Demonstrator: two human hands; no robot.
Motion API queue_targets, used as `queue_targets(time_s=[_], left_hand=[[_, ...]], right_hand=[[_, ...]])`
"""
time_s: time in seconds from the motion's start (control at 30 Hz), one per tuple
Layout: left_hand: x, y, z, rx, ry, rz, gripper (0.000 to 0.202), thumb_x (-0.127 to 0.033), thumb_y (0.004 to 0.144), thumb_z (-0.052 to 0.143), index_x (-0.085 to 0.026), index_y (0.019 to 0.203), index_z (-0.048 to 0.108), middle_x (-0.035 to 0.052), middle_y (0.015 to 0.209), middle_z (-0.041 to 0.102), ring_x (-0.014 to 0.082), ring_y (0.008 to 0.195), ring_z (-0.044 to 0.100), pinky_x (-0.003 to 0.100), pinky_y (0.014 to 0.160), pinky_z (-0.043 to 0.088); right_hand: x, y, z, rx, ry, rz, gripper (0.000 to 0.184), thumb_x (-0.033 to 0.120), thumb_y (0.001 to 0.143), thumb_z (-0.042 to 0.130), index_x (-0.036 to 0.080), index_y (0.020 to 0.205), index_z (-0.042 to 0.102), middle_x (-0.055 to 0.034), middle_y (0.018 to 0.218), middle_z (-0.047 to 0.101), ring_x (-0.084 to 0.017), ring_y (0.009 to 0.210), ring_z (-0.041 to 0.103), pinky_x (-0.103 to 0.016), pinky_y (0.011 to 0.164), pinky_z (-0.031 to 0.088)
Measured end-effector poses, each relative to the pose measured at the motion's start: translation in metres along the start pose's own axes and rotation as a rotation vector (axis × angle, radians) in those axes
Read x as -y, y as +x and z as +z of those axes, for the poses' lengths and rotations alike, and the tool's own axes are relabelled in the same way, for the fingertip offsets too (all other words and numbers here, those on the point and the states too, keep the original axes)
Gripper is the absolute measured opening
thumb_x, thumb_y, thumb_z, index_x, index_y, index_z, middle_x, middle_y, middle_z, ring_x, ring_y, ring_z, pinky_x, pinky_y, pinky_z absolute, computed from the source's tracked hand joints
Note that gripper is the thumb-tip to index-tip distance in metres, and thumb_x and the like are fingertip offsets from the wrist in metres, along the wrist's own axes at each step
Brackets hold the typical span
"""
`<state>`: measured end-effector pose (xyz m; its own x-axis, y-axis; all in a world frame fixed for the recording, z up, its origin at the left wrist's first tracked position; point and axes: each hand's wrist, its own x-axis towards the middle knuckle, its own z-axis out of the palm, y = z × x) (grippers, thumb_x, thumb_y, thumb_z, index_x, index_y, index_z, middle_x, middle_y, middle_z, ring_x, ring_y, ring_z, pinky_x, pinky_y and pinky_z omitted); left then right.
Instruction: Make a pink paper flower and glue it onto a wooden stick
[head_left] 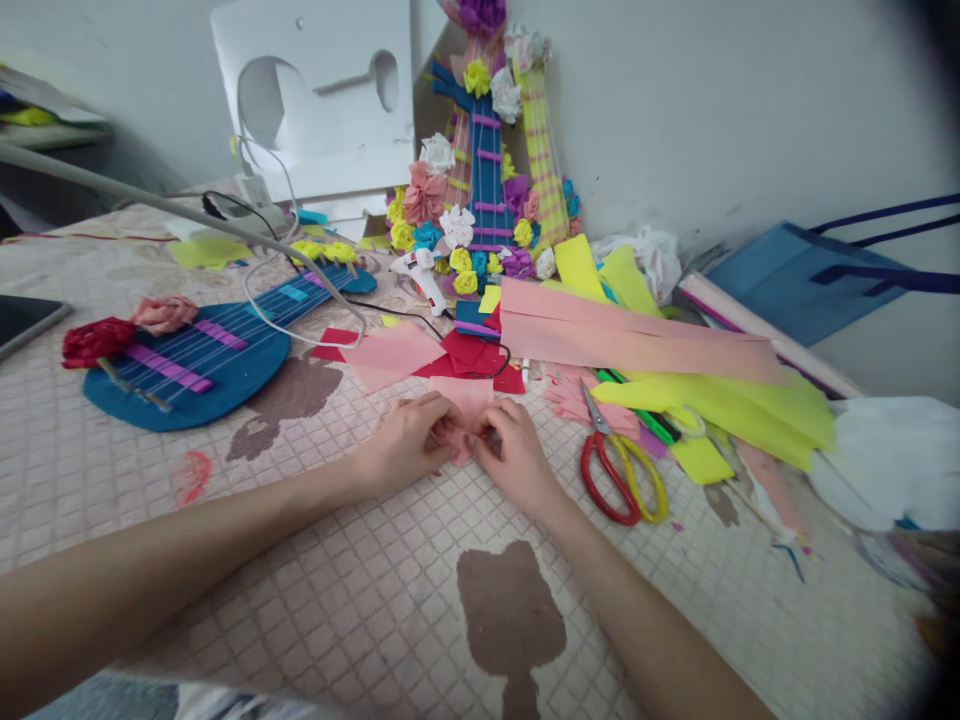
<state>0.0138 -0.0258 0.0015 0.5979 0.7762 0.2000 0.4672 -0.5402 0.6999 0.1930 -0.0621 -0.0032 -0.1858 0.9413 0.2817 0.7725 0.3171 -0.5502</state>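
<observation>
Nearest, toward the table's (pixel 337 600) near edge, one brown patch (pixel 510 610) shows on the checked cloth between two bare forearms. The arms meet at mid-table. There the left hand (pixel 409 440) and the right hand (pixel 514 455) face each other, fingertips together. Both pinch one small crumpled pink paper (pixel 466 428), which lies on the cloth between them.

Just right of the right hand lies one pair of scissors (pixel 619 470), blades closed, one handle red and one yellow. Just beyond the hands is a loose pile of red squares (pixel 472 355) with one black cord (pixel 420 318) running across it.

To the left, near the left edge, one blue guitar (pixel 202 360) lies flat. Two paper roses sit at its near end, one red rose (pixel 97 340) and one pink rose (pixel 163 312).

To the right, long pink strips (pixel 630 340) overlap a spread of yellow sheets (pixel 720 405), reaching toward the right edge, where one white bag (pixel 892 460) sits.

Farther back, one white glue gun (pixel 420 272) rests on the table. Behind it, at the far edge against the wall, stand three upright guitars covered in paper flowers: a blue one (pixel 487 170), a yellow one (pixel 544 170) and a pink one (pixel 461 150), partly hidden. One white foam board (pixel 322 100) leans to their left. One blue tote (pixel 810 275) stands near the far right corner.
</observation>
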Motion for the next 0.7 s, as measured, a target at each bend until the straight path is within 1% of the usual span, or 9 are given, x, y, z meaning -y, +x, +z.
queue_targets(time_s=[0.17, 0.33, 0.53, 0.63, 0.7], left_hand=[[-0.0011, -0.0007, -0.0016, 0.012, -0.005, 0.004, 0.022, -0.009, 0.070, 0.057, -0.017, 0.090, 0.057, 0.0021, 0.087, 0.059, 0.0138, 0.077, 0.057, 0.025, 0.066, 0.045], [-0.0036, -0.0007, -0.0037, 0.045, 0.033, 0.028, 0.016, -0.010, 0.073, 0.055, -0.017, 0.085, 0.061, 0.0039, 0.090, 0.059, 0.0158, 0.083, 0.057, 0.026, 0.070, 0.046], [-0.0033, -0.0008, -0.0030, 0.061, 0.056, 0.019, 0.015, -0.011, 0.074, 0.057, -0.018, 0.086, 0.063, 0.0035, 0.093, 0.060, 0.0167, 0.086, 0.058, 0.028, 0.074, 0.045], [-0.0043, -0.0005, -0.0041, 0.064, 0.078, 0.027, 0.015, -0.012, 0.075, 0.058, -0.019, 0.088, 0.063, 0.0033, 0.093, 0.060, 0.0172, 0.087, 0.058, 0.030, 0.077, 0.044], [-0.0053, -0.0003, -0.0051, 0.063, 0.097, 0.035, 0.014, -0.013, 0.076, 0.058, -0.019, 0.088, 0.063, 0.0033, 0.093, 0.060, 0.0177, 0.087, 0.058, 0.032, 0.079, 0.043]], right_hand=[[-0.0002, -0.0002, 0.0008, -0.010, -0.008, 0.006, 0.008, 0.017, 0.081, 0.056, 0.021, 0.074, 0.052, -0.0045, 0.087, 0.054, -0.022, 0.087, 0.051, -0.037, 0.077, 0.043], [-0.0012, -0.0008, 0.0029, -0.025, -0.008, -0.006, 0.009, 0.014, 0.078, 0.056, 0.021, 0.075, 0.052, -0.0042, 0.087, 0.054, -0.021, 0.087, 0.051, -0.037, 0.077, 0.043], [-0.0023, -0.0010, 0.0045, -0.029, -0.028, -0.017, 0.007, 0.015, 0.079, 0.054, 0.021, 0.075, 0.051, -0.0048, 0.087, 0.054, -0.022, 0.087, 0.051, -0.038, 0.077, 0.042], [-0.0024, -0.0021, 0.0026, -0.019, -0.041, -0.026, 0.007, 0.015, 0.078, 0.052, 0.021, 0.080, 0.052, -0.0057, 0.089, 0.054, -0.023, 0.088, 0.050, -0.038, 0.078, 0.043], [-0.0025, -0.0033, 0.0010, -0.003, -0.035, -0.039, 0.013, 0.014, 0.076, 0.054, 0.021, 0.087, 0.052, -0.0062, 0.093, 0.054, -0.023, 0.091, 0.050, -0.039, 0.079, 0.042]])
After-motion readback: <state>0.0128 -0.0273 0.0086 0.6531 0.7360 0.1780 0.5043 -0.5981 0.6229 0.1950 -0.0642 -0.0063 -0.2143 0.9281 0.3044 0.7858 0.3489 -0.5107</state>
